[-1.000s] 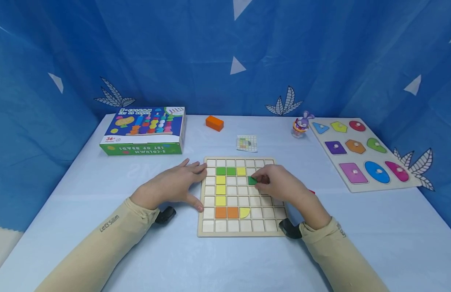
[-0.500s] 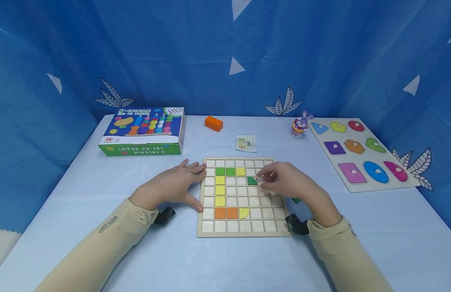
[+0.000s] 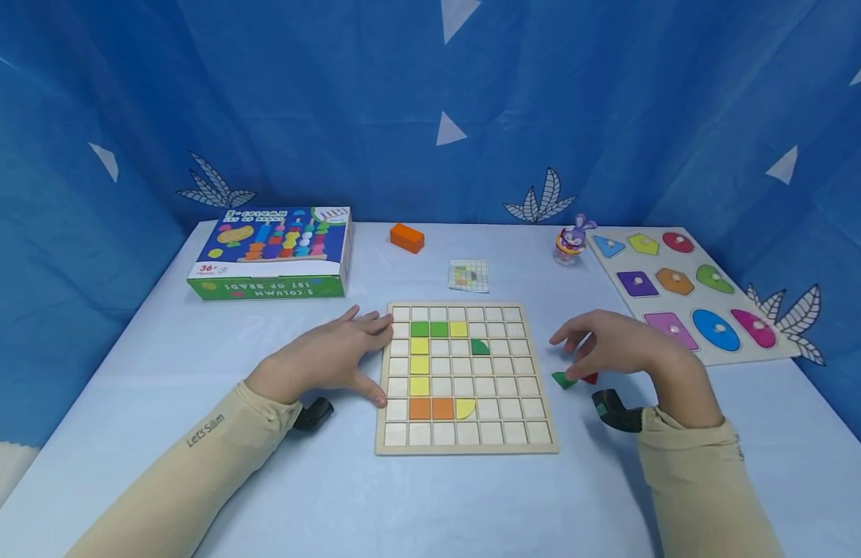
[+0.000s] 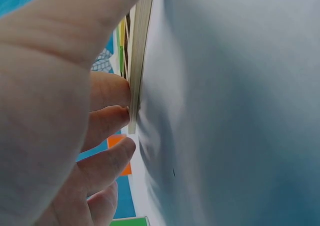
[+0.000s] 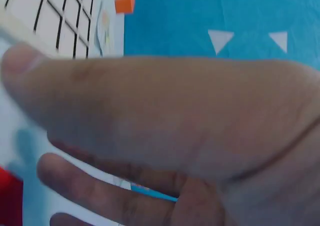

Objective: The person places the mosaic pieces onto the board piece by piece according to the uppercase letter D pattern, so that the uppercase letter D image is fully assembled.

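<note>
A wooden grid board [image 3: 397, 434] lies flat at the table's middle. In it sit green squares [image 3: 428, 329], several yellow squares [image 3: 419, 364], orange squares [image 3: 431, 408], a yellow quarter-circle [image 3: 465, 408] and a dark green quarter-circle [image 3: 480, 347]. My left hand [image 3: 325, 349] rests at the board's left edge, fingers spread, fingertips touching its side in the left wrist view. My right hand [image 3: 618, 345] hovers right of the board with loosely bent fingers and nothing visible between them. Beneath it lie a green piece [image 3: 563, 380] and a partly hidden red piece [image 3: 591, 378]; their full shapes are unclear.
Behind the board lie a small pattern card [image 3: 469, 276] and an orange block [image 3: 407, 238]. A bead-set box [image 3: 270, 252] stands at the back left. On the right are a rabbit figurine [image 3: 573, 239] and a white shape-puzzle board [image 3: 642, 298].
My right hand has let go of the dark green quarter-circle in the grid and moved right, off the board, to above the loose pieces. The left hand stays in place.
</note>
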Demonstrator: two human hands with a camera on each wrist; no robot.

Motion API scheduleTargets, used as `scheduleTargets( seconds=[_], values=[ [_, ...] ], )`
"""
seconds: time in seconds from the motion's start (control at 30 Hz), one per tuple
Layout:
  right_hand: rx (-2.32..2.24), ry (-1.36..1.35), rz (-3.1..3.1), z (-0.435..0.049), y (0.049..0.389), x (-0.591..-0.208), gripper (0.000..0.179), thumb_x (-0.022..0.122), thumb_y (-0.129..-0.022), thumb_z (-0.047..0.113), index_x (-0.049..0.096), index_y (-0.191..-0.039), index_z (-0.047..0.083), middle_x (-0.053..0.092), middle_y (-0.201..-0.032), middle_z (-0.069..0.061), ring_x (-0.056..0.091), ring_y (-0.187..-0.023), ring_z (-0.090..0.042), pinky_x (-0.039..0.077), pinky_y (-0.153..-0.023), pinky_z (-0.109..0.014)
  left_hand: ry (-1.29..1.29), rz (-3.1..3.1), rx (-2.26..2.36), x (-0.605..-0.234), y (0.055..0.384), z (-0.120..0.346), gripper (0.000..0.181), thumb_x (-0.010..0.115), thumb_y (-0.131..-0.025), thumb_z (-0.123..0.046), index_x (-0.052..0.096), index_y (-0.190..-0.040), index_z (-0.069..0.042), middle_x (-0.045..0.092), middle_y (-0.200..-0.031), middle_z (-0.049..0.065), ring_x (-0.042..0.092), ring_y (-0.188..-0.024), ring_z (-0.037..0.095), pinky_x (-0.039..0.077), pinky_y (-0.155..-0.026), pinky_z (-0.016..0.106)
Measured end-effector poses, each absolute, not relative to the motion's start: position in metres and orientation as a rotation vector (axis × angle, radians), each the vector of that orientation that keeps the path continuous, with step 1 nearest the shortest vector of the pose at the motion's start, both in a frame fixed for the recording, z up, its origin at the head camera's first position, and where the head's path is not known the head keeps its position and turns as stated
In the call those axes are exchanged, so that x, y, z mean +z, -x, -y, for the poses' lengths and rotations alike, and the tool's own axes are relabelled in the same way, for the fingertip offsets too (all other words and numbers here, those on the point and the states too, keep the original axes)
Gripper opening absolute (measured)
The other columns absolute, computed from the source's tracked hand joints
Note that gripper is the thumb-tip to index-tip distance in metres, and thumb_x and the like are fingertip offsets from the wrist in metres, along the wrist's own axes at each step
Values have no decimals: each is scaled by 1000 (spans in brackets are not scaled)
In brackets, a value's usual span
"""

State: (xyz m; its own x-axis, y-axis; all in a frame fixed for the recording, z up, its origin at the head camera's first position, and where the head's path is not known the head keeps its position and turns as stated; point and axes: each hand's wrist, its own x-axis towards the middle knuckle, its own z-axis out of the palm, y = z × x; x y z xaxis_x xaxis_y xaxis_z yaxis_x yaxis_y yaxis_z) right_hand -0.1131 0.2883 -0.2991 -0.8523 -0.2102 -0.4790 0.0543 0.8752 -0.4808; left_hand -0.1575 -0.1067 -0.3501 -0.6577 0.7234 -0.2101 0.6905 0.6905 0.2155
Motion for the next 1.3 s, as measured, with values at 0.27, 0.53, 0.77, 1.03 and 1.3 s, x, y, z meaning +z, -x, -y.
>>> scheduleTargets(
  seconds=[0.27,0.53,0.77,1.03,1.3],
  values=[
    [-574,9,-2510,-307,112,-307,49,92,-71,13,72,-116,8,64,-104,-9,58,-101,-31,59,-75,-43,-1121,-2624,192,-350,157,107,119,73,-64,-77,43,-152,-2,31,-161,16,22,-149,35,5,-124,49],
    [-558,-42,-2494,-311,113,-314,47,94,-68,15,72,-110,10,63,-102,-8,56,-99,-30,56,-76,-45,-1119,-2628,198,-351,156,108,119,72,-63,-78,44,-151,-3,32,-160,15,22,-149,34,5,-124,48],
    [-547,-56,-2509,-312,113,-317,45,95,-68,16,70,-105,10,62,-97,-7,55,-96,-29,54,-74,-44,-1135,-2629,179,-351,157,108,120,70,-64,-79,42,-152,-3,31,-161,15,22,-149,35,6,-124,49],
    [-569,-72,-2508,-312,113,-319,44,94,-68,14,68,-103,8,61,-95,-8,55,-95,-29,54,-72,-41,-1123,-2627,170,-350,157,107,120,71,-64,-79,42,-152,-3,31,-161,15,22,-150,35,6,-123,50],
    [-564,-73,-2499,-312,114,-318,43,93,-69,14,68,-104,9,62,-95,-8,55,-95,-29,54,-73,-42,-1118,-2623,164,-350,157,106,119,71,-64,-79,43,-152,-3,31,-161,15,22,-150,35,5,-124,50]
  ],
)
